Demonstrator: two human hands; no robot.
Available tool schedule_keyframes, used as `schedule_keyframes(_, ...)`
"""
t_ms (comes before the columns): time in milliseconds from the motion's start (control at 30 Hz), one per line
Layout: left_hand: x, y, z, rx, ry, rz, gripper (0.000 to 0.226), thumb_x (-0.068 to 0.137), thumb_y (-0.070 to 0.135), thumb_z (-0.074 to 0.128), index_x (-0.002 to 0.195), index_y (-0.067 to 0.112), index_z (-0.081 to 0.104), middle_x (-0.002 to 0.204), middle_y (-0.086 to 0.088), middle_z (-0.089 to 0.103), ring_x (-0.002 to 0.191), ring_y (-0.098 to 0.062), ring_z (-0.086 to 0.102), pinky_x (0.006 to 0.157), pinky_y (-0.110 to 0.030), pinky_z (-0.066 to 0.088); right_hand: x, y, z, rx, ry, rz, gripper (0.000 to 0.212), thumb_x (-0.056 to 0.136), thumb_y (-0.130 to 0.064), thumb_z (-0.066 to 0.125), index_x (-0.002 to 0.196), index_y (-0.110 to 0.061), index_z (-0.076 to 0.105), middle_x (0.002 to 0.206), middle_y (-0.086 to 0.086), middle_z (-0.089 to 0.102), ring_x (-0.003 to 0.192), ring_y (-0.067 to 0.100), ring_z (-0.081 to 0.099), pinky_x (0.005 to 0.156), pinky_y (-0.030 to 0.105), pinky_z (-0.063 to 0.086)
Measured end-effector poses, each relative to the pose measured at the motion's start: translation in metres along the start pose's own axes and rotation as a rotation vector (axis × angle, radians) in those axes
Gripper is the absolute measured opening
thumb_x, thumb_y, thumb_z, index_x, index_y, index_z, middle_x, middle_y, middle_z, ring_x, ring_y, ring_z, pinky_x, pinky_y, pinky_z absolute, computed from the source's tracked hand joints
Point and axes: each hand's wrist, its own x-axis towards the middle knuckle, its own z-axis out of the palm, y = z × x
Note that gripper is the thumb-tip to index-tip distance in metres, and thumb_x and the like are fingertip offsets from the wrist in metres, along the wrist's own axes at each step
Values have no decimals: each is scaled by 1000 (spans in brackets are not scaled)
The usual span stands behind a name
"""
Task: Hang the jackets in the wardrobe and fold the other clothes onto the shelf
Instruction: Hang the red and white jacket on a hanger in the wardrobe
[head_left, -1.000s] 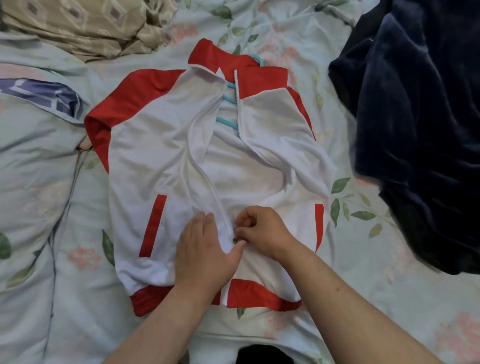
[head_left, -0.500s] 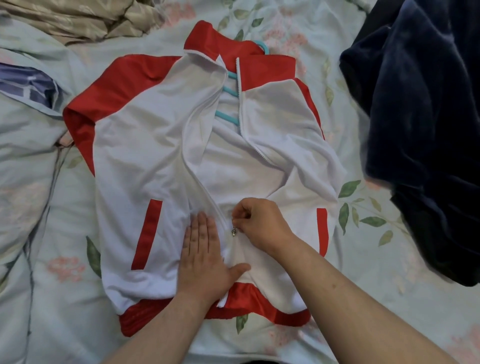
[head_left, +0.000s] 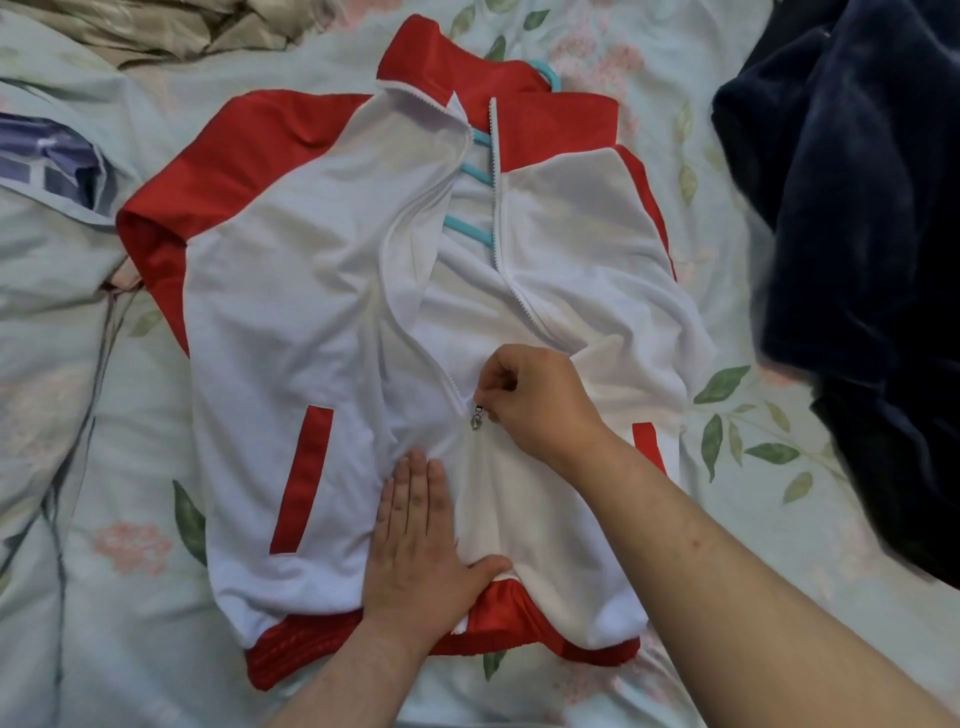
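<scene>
Change vs 1 s ago: zip pull (head_left: 476, 418) has moved up the jacket (head_left: 311, 322) front, from close to the red hem band to about pocket height. Left hand (head_left: 421, 540) went from bunched against the zip to laid flat below it. Judgement: the zip is engaged and closing, and the jacket is being done up on its hanger (head_left: 470, 171) before it goes to the wardrobe. Front above the pull still gapes open, so zipping is at an early stage and hanging is not yet done.

Right hand (head_left: 540, 400): thumb and forefinger pinch the slider just above the dangling pull, other fingers (head_left: 501, 384) curled in. Left hand: 4 fingers straight and pressed together, thumb splayed toward the hem; the palm pins the panel beside the zip and grips nothing.

Jacket: white with red shoulders, collar and hem, front-up on the floral bed (head_left: 727, 519), collar away from the camera. Teal hanger inside, hook showing past the collar. Dark blue garment (head_left: 857, 208) heaped at right, apart from the jacket.
</scene>
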Motion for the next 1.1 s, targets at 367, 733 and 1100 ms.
schedule_keyframes(367,13,16,-31,-286,230,-46,62,78,67,53,104,11,57,100,-3,58,93,-24,53,78,-37,50,7,-8,-7,-193,-316,-27,10,93,-11,61,95,-19,67,77,-16,53,67,-3,49,60,14,37)
schedule_keyframes(733,29,10,-33,-223,-142,-161,29,91,50,54,83,26,42,77,11,48,76,-18,59,61,-29,34,-27,10,9,-2,-332,117,22,89,-2,63,81,-22,65,77,1,71,62,3,65,66,19,55)
schedule_keyframes(1100,-14,-9,-48,-98,-357,-226,26,90,37,50,69,28,39,66,8,52,59,-8,48,51,-24,30,-52,11,39,-230,-425,-124,21,92,0,55,103,-13,68,99,0,64,87,13,58,78,25,50)
